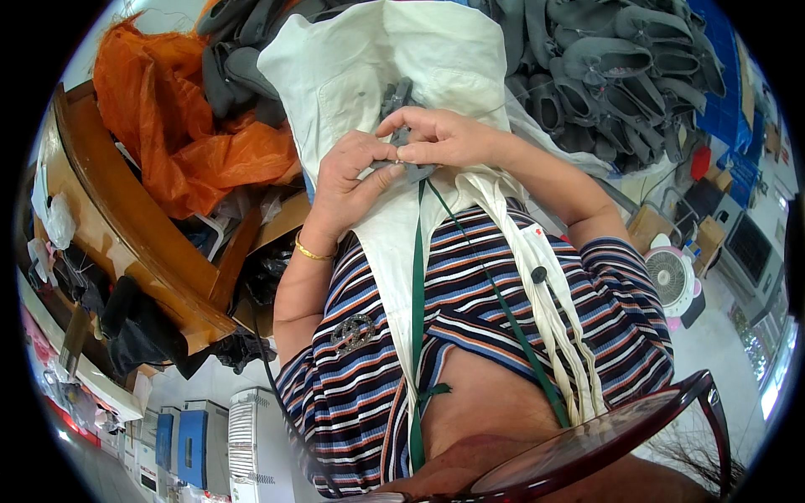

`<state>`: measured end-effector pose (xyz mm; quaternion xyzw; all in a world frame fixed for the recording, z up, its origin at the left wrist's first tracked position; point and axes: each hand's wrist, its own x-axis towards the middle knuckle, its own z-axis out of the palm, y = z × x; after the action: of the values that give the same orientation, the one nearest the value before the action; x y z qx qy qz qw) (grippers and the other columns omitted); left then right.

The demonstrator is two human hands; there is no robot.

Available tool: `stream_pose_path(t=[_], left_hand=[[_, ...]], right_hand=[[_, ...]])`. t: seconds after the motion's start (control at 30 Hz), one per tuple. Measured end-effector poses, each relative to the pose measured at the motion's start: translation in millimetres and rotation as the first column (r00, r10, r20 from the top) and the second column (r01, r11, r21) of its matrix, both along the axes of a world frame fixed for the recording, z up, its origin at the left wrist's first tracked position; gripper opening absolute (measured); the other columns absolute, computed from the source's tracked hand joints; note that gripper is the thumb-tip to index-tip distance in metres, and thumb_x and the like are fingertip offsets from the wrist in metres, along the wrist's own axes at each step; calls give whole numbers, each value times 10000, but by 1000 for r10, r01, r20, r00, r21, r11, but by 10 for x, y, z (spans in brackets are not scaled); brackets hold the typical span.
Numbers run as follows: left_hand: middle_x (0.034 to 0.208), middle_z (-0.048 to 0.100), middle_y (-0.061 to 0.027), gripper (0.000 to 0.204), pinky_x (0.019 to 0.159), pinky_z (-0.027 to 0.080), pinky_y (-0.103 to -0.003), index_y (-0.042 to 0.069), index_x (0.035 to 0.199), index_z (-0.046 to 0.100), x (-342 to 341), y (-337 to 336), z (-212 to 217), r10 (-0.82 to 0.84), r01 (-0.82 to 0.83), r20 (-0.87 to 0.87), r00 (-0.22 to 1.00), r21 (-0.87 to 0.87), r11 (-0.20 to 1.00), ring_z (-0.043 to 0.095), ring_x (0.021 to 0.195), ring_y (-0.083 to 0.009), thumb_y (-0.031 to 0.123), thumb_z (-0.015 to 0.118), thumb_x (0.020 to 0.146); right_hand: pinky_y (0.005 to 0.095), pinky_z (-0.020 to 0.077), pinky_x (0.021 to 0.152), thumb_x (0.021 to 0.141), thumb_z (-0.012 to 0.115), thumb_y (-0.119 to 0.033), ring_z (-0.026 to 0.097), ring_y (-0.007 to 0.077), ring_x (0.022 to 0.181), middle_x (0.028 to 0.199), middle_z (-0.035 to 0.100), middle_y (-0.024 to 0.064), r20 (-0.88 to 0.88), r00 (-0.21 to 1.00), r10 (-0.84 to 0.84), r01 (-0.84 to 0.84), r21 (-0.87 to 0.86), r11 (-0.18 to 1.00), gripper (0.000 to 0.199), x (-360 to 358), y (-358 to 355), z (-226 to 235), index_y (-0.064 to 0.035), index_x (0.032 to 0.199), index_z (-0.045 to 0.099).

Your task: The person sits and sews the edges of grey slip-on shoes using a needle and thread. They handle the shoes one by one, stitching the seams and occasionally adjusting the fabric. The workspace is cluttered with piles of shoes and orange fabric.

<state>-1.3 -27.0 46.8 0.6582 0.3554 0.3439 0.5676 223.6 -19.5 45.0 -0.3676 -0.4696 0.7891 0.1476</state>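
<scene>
My left hand (350,178) and my right hand (446,138) meet over my lap, fingertips close together. Between them is a small grey fabric piece (417,173), pinched by thumbs and fingers of both hands. Its exact kind is unclear, since the fingers cover much of it. More dark grey material (397,96) shows just beyond the fingers, lying on the white apron (335,105) spread over my lap. A green ribbon (418,268) runs down my front toward the hands; its lower end is hidden near the grey piece.
Grey slip-on shoes (608,60) lie heaped at the far right, with more grey shoes (245,67) at the far left. An orange woven sack (168,117) drapes beside a curved wooden table (126,201) on my left. A white fan (669,272) stands to the right.
</scene>
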Motion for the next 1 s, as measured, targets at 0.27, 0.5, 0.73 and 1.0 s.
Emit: stream_pose_path(t=[0.27,0.5,0.73,1.0], left_hand=[[785,634,-83,147,672,470,-318,39,911,706,53,-25,-29,71,-103,-214,974,-141,985,594,730,-218,59,740,769],[773,635,-92,144,658,477,-327,34,904,706,68,2,17,136,-150,-246,960,-38,988,589,710,-228,54,735,765],[788,638,-87,140,647,479,-338,56,887,689,79,54,-35,189,-172,-288,939,86,981,587,729,-245,43,727,753],[762,643,-65,123,630,480,-333,62,860,686,-157,250,-108,354,-277,-259,899,291,916,591,713,-235,40,740,752]], right_hand=[[283,460,588,936,613,-211,564,87,709,780,613,2,302,947,-109,42,222,974,300,5,100,137,-99,1213,593],[336,474,548,766,701,-196,598,226,691,735,575,24,309,915,-259,-245,936,252,138,-119,125,213,-96,855,667],[265,470,492,841,649,-71,611,179,617,766,605,60,-63,985,-158,69,997,33,95,-364,93,602,-74,798,564],[276,441,511,1014,516,-200,486,129,533,626,504,8,-259,634,-729,678,-267,685,149,663,411,612,-83,926,546]])
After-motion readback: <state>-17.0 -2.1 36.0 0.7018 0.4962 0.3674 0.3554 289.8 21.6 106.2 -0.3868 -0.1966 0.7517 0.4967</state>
